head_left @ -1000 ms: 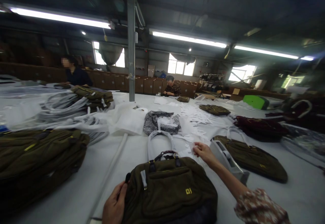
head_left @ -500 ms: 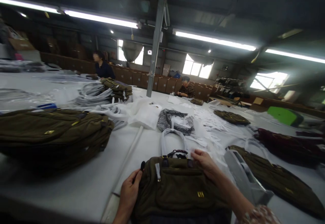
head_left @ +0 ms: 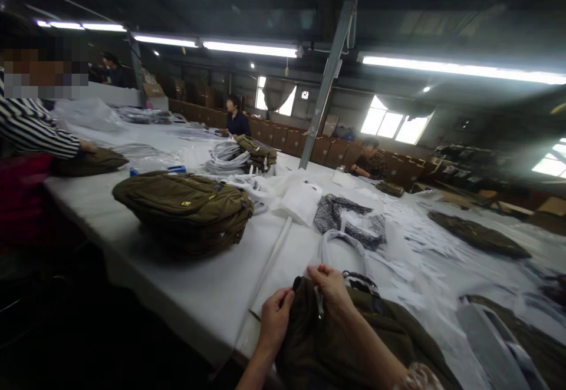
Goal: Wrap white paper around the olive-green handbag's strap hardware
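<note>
An olive-green bag (head_left: pixel 336 343) lies on the white table (head_left: pixel 212 284) right in front of me. My left hand (head_left: pixel 274 319) grips its left end near a black zipper pull (head_left: pixel 296 283), fingers curled on the fabric. My right hand (head_left: pixel 329 290) pinches the top edge of the bag beside a white strip, just short of the bag's wrapped white handles (head_left: pixel 342 245).
A stack of olive bags (head_left: pixel 186 204) sits to the left. A patterned grey bag (head_left: pixel 349 219) and white papers lie beyond. More olive bags (head_left: pixel 480 237) lie at right, with a grey tape dispenser (head_left: pixel 486 331). A person in a striped sleeve (head_left: pixel 39 134) works at far left; other people sit farther back.
My view has swung left. My right hand moved left along the bag's top edge, close to my left hand, and now pinches there.
</note>
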`<state>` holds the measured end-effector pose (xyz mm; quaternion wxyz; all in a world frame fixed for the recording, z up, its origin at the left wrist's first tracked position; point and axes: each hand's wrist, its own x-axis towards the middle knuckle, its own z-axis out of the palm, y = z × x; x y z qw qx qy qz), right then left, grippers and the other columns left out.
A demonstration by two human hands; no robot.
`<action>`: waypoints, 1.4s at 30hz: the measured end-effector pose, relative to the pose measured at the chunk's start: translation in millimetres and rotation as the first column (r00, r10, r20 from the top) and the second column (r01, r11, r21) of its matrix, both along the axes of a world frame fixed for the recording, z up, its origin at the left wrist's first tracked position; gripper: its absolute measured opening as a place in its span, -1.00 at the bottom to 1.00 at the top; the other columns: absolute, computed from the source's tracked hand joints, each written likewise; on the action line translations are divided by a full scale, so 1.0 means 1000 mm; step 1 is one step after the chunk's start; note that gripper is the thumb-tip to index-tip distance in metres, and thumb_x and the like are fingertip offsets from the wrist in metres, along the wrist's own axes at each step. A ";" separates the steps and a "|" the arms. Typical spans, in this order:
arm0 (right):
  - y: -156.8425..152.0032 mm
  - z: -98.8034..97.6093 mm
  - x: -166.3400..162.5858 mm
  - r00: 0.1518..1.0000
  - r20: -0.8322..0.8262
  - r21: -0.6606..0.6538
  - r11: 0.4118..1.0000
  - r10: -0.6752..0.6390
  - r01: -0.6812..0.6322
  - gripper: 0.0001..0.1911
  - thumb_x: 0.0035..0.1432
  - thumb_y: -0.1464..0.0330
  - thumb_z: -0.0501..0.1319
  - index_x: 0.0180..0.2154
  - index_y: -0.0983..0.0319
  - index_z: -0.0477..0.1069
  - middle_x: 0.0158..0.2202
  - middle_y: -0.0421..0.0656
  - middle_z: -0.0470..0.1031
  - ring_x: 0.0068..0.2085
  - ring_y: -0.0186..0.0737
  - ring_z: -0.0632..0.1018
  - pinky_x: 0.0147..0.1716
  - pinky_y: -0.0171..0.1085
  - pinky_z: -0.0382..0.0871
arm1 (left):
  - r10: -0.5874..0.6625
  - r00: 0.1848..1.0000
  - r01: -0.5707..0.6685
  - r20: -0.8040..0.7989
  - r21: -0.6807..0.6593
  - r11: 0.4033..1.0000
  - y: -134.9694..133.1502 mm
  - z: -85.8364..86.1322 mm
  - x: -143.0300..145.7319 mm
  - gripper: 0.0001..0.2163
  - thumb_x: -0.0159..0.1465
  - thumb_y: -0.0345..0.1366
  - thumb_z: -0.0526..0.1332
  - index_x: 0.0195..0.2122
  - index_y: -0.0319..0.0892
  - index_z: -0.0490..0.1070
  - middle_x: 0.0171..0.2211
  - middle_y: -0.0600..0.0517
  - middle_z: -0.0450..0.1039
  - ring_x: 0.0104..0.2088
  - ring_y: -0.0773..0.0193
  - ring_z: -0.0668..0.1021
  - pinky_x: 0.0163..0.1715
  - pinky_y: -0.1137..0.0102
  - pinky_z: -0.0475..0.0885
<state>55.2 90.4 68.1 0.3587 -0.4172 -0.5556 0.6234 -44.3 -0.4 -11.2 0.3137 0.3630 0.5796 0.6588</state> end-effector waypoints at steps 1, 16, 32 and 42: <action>-0.001 0.000 -0.004 1.000 -0.001 0.003 1.000 -0.002 0.002 -0.62 -0.25 0.13 0.36 -0.56 0.25 0.27 -0.71 -0.36 0.25 -0.68 -0.45 0.23 -0.68 -0.42 0.05 | 0.002 1.000 -0.002 -0.001 0.002 1.000 0.000 0.000 0.000 -0.66 0.21 -0.12 0.09 -0.18 -0.25 0.49 -0.26 -0.05 0.55 -0.25 0.16 0.54 -0.21 0.38 0.41; -0.009 -0.008 -0.012 0.991 0.075 0.084 0.989 0.114 -0.120 -0.69 -0.16 0.18 0.33 -0.52 0.29 0.35 -0.65 -0.27 0.36 -0.61 -0.39 0.32 -0.58 -0.41 0.16 | 0.036 0.999 -0.036 0.000 0.018 0.999 0.000 -0.003 0.001 -0.70 0.22 -0.16 0.10 -0.18 -0.20 0.50 -0.26 -0.05 0.56 -0.27 0.17 0.54 -0.25 0.40 0.39; -0.014 -0.023 -0.017 0.864 0.499 0.511 0.783 0.064 -0.353 -0.83 0.06 0.36 0.07 -0.55 0.25 0.26 -0.62 -0.29 0.27 -0.53 -0.33 0.31 -0.54 -0.39 0.09 | 0.004 0.990 -0.008 0.144 0.027 1.000 -0.004 -0.009 -0.005 -0.70 0.17 -0.23 0.14 -0.08 -0.21 0.29 -0.16 -0.11 0.52 -0.16 0.18 0.53 -0.11 0.34 0.36; -0.010 -0.016 -0.023 0.823 0.530 0.443 0.762 0.202 -0.473 -0.77 -0.01 0.45 0.12 -0.23 0.28 0.37 -0.63 -0.32 0.33 -0.56 -0.35 0.35 -0.52 -0.40 0.16 | -0.020 0.920 0.018 0.392 0.010 1.000 -0.013 0.003 -0.009 -0.49 0.07 -0.18 0.25 0.02 -0.22 0.17 -0.25 -0.11 0.54 -0.22 0.15 0.55 -0.14 0.30 0.38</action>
